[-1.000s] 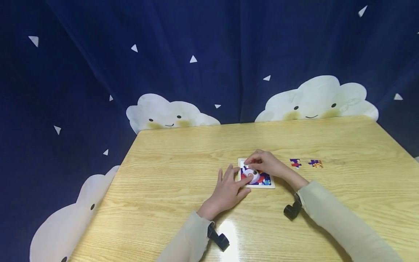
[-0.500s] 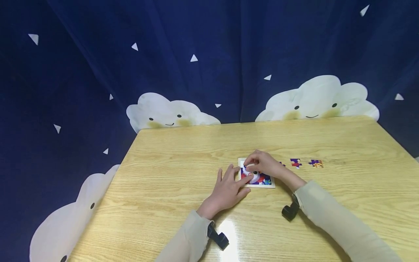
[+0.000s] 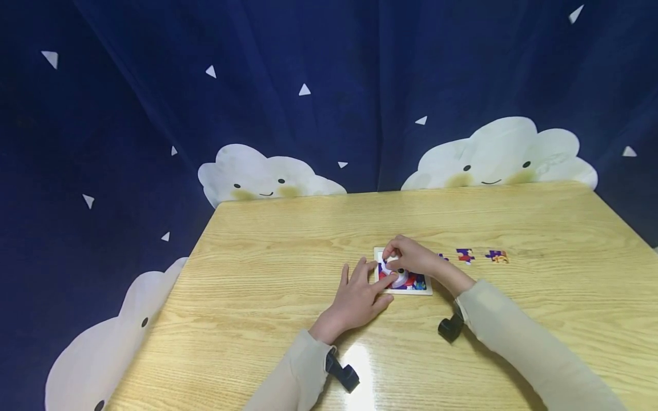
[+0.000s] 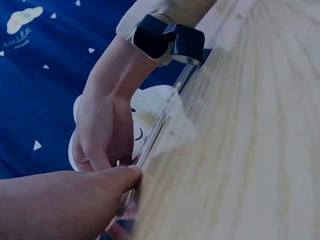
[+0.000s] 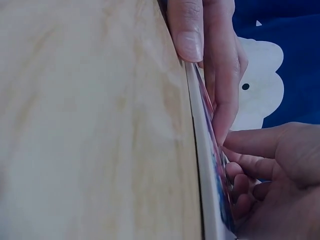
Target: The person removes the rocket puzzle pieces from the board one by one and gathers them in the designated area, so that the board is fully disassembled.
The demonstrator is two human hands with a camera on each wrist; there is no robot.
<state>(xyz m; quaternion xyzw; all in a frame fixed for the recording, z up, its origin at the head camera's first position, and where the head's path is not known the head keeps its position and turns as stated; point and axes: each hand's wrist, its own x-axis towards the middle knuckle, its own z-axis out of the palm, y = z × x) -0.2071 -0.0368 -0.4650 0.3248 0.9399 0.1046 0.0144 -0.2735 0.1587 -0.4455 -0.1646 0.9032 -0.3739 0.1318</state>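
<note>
On the bench (image 3: 288, 240), the left hand (image 3: 356, 301) touches a puzzle (image 3: 417, 283), fingers spread; the right hand (image 3: 413, 257) curls over it (whether gripping anything, I cannot tell).

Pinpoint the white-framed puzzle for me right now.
In the head view, the white-framed puzzle lies right of centre on the wooden table, partly under both hands, with loose puzzle pieces to its right.
</note>
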